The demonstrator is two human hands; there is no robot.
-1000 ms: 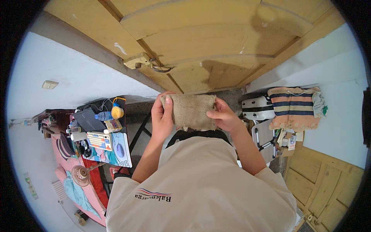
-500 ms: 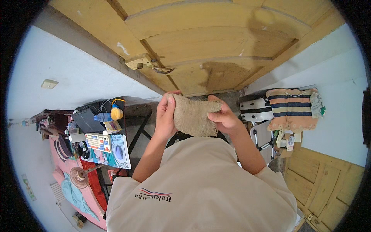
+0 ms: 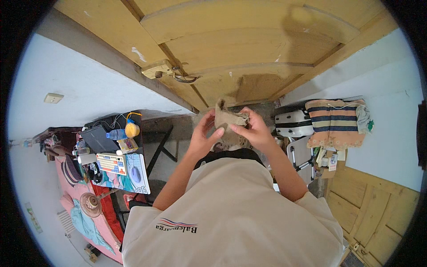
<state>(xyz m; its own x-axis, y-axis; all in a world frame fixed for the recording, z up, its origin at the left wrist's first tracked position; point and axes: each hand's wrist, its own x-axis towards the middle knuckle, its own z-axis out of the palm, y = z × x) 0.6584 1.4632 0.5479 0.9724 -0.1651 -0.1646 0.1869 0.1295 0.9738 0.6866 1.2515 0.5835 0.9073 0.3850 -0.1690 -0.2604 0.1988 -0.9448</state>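
Cloth (image 3: 227, 120), brown and coarse, is at frame center, up off the floor, between both hands. Folded over on itself, one end poking up at the top, frayed edge toward the right. Can't tell if the patterned patch just below it is the same piece.

Left hand (image 3: 204, 137): closed on the cloth's left side, thumb on the near face, fingers curled at the edge. Right hand (image 3: 257, 134): gripping the right end, thumb in front, fingers around the top corner. Fingertips behind the cloth are hidden. Thumbs sit near each other, not touching. Both forearms come up from the lower part of the frame, either side of a pale shirt (image 3: 235, 213).

Surroundings: yellow door (image 3: 253, 49) fills the top, latch (image 3: 158, 70) on its left part. Left of frame: desk with laptop (image 3: 100, 139), blue bottle (image 3: 116, 135), yellow jar (image 3: 132, 129), keyboard (image 3: 111, 163), and mouse (image 3: 136, 174) just right of the keyboard. Lower left: fan (image 3: 90, 204) in front of a pink bed (image 3: 98, 236). Right of frame: white suitcase (image 3: 293, 129), striped fabric (image 3: 336, 124) beside it. Second door (image 3: 369, 213), lower right.
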